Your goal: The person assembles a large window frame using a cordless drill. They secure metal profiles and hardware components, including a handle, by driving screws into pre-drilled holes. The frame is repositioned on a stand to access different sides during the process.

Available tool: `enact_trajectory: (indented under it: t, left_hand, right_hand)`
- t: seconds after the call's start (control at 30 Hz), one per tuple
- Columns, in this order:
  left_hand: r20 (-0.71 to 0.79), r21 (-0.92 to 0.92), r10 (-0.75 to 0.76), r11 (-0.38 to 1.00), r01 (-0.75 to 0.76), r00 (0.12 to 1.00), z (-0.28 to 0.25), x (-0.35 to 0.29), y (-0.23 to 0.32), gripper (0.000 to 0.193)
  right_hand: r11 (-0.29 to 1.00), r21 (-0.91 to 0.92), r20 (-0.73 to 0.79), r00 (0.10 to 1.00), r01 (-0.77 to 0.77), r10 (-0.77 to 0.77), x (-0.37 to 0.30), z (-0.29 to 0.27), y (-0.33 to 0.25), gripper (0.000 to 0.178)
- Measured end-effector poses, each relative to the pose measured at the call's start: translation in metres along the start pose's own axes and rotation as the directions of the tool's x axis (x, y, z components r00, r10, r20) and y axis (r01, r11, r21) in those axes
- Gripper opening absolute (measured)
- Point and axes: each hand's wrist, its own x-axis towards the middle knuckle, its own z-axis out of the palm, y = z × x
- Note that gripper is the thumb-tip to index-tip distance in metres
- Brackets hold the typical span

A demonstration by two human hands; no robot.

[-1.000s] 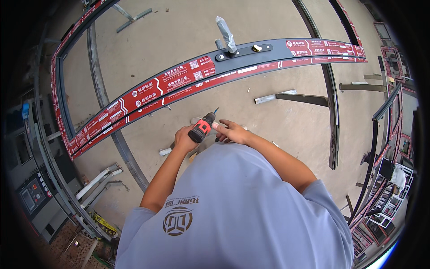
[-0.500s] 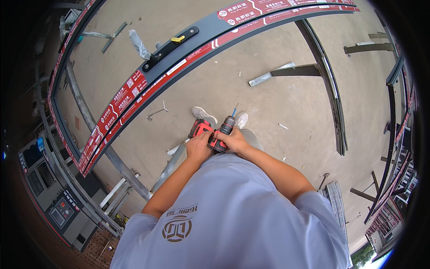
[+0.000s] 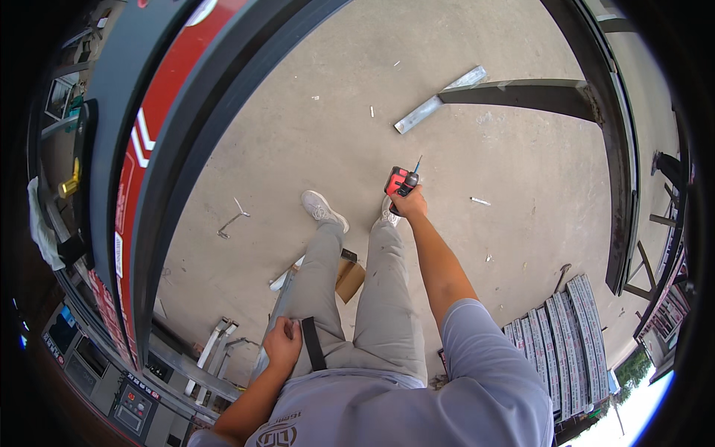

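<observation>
My right hand point(image 3: 411, 201) is closed round a cordless drill point(image 3: 407, 182), held out in front of my right foot. The drill is red and black, with a thin blue-shanked bit pointing away from me. My left hand point(image 3: 283, 343) rests at my left thigh with its fingers curled. Right beside it a flat black strip point(image 3: 313, 344) lies over the trousers. Whether the fingers hold anything is hidden.
A large dark grey frame point(image 3: 156, 171) with red film and a black handle plate point(image 3: 86, 179) stands close on the left. A metal stand point(image 3: 521, 93) is ahead right. Stacked profiles point(image 3: 566, 350) lie at right. A cardboard box point(image 3: 350, 281) sits between my legs.
My hands have parted: the right has moved forward with the drill, the left back to my thigh, away from the red and black tool. The frame now appears closer and farther left.
</observation>
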Motion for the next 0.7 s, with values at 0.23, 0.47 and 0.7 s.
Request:
enact_trajectory:
  t: [0.23, 0.47, 0.7]
  left_hand:
    - [-0.032, -0.015, -0.098, 0.995, 0.097, 0.995, 0.001, -0.001, -0.024, 0.023]
    - [-0.019, -0.138, -0.080, 0.988, 0.076, 0.997, 0.003, -0.016, -0.031, 0.025]
    - [-0.061, -0.454, 0.097, 0.883, -0.114, 0.993, -0.068, -0.032, 0.019, 0.032]
  right_hand:
    - [0.987, -0.132, -0.085, 0.993, -0.088, 0.077, 0.102, 0.046, 0.031, 0.073]
    - [0.984, -0.104, -0.079, 0.985, 0.145, -0.154, 0.022, 0.011, 0.021, 0.059]
    - [0.702, 0.671, 0.338, 0.745, 0.237, -0.575, -0.235, -0.056, -0.030, 0.038]
